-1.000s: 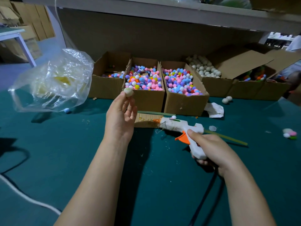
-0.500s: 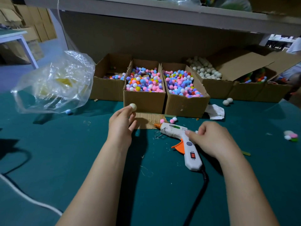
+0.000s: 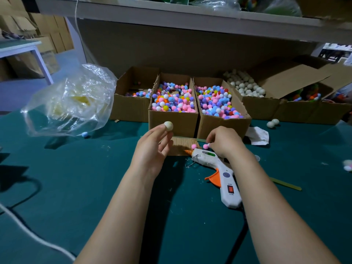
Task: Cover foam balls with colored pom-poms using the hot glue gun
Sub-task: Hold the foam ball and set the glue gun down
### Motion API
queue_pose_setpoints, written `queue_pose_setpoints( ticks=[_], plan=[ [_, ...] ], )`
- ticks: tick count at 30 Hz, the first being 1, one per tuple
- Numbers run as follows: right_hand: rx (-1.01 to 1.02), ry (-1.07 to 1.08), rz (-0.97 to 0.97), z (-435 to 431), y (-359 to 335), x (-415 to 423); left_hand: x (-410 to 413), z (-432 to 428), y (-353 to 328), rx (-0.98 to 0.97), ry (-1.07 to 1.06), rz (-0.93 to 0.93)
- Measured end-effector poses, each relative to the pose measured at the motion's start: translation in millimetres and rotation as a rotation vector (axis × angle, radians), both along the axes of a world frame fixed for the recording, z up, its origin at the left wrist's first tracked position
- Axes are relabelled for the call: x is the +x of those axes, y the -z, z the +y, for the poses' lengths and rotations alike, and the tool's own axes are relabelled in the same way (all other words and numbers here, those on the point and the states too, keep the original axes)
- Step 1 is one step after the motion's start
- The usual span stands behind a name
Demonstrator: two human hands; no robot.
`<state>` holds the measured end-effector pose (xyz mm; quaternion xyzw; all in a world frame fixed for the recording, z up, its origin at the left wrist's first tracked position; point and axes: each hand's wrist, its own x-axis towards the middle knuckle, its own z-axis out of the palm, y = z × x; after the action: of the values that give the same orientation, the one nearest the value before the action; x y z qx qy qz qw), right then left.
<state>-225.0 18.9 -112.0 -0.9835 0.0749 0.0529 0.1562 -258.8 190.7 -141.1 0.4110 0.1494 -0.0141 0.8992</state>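
Left hand (image 3: pixel 152 149): fingers half curled, thumb and fingertips pinch bare foam ball (image 3: pixel 168 125), raised at frame centre before boxes. Right hand (image 3: pixel 225 143): fingers curled down, tips at pink pom-pom (image 3: pixel 205 146) on cardboard scrap (image 3: pixel 179 149); grip cannot tell. Glue gun (image 3: pixel 219 167) lies on green table (image 3: pixel 76 178) below right hand, not held. Cardboard boxes of mixed pom-poms (image 3: pixel 173 121) in row at centre top; plastic bag (image 3: pixel 72 103) upper left; shelf (image 3: pixel 171 18) overhead. Gun switch marked "25W" and "15W".
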Motion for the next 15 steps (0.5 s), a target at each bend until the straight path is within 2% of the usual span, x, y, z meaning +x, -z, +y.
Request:
queue_pose_setpoints(
  ticks=[6,9,12,15],
  plan=[
    [0.002,0.08,-0.048,-4,10,2,-2,-3,-2,-0.033,0.086,-0.036],
    [0.065,0.079,-0.072,-5,11,2,-2,-4,-3,-0.037,0.099,-0.042],
    [0.213,0.069,-0.168,-9,8,-3,-2,-4,-3,-0.035,0.11,-0.046],
    [0.487,-0.024,-0.318,-12,-1,-14,-2,-5,-2,-0.025,0.121,-0.059]
  ],
)
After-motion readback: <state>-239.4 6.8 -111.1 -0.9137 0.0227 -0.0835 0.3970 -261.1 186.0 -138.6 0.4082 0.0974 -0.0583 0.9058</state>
